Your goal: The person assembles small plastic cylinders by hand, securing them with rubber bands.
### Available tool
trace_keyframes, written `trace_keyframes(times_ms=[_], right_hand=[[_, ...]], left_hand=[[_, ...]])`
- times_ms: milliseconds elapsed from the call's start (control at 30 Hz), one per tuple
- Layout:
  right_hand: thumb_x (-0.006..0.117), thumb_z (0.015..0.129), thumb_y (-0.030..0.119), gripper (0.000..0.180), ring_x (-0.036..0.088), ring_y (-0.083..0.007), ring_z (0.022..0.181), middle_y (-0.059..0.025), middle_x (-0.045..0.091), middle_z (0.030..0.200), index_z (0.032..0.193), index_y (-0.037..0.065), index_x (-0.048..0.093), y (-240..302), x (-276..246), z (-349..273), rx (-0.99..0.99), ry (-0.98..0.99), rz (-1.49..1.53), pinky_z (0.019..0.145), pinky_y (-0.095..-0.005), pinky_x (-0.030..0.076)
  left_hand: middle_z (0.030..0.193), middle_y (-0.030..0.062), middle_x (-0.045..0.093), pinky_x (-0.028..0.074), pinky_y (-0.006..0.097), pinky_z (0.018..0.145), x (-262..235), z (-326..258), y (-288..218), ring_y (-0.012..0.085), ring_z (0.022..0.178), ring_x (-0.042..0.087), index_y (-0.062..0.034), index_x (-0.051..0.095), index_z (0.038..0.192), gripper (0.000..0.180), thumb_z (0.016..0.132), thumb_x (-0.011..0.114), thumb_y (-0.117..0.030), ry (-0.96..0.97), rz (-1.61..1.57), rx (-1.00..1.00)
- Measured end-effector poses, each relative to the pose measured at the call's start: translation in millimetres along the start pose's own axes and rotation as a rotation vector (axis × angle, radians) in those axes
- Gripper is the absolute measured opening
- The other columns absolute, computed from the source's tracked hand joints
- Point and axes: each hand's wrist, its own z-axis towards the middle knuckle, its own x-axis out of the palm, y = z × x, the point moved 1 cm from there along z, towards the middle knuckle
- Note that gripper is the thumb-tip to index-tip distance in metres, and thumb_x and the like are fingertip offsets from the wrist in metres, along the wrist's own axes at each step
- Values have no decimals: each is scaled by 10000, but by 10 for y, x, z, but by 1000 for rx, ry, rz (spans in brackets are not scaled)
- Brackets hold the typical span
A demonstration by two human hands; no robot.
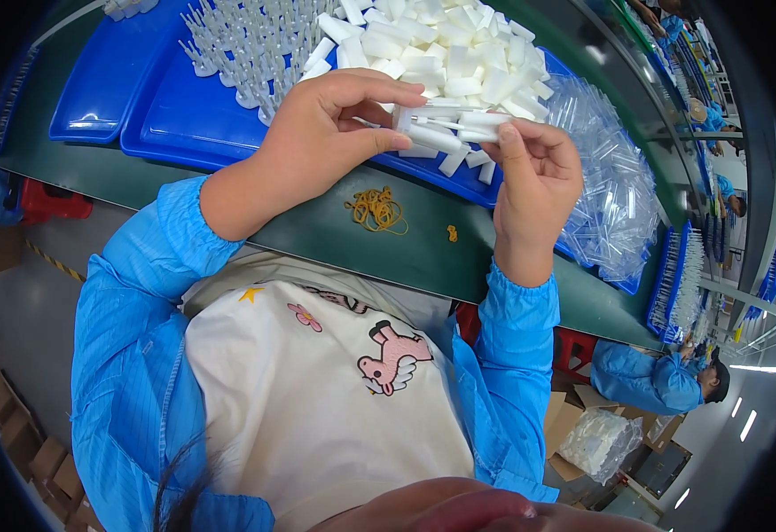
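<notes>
My left hand (321, 120) pinches a small clear plastic piece with a thin metal stem (418, 119) between thumb and fingers. The stem points toward my right hand (539, 177), whose thumb and fingertips are closed on a slim white piece (485, 120) at the stem's other end. Whether the stem enters the white piece cannot be made out. Both hands are raised over a heap of white foam-like blocks (459, 53). Left of the heap, many clear pieces with upright stems (250, 44) stand close together.
Blue trays (184, 142) line the green table (317, 222). Clear plastic tubes (605, 168) lie heaped at the right. Yellow rubber bands (376, 210) and a smaller yellow clump (452, 233) lie before me. Another person in blue (645, 377) is at the right, near cardboard boxes.
</notes>
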Motion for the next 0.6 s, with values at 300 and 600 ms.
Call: trace_keyframes(times_ms=[300,600], right_hand=[[677,911,-5,119,677,-139,894,-133,706,1013,1020,-45,649,-42,123,-121,62,112,-8,780,-245,549],[655,911,-16,129,630,-134,928,-102,699,1013,1039,-21,674,24,-30,84,-222,170,-240,813,-263,502]], left_hand=[[1282,121,592,570,279,882,16,-25,43,183,1018,653,-28,662,1196,423,799,699,111,-6,38,34],[1267,107,587,549,269,892,-4,48,11,167,1020,632,-14,615,1234,404,847,666,91,-45,-33,49]])
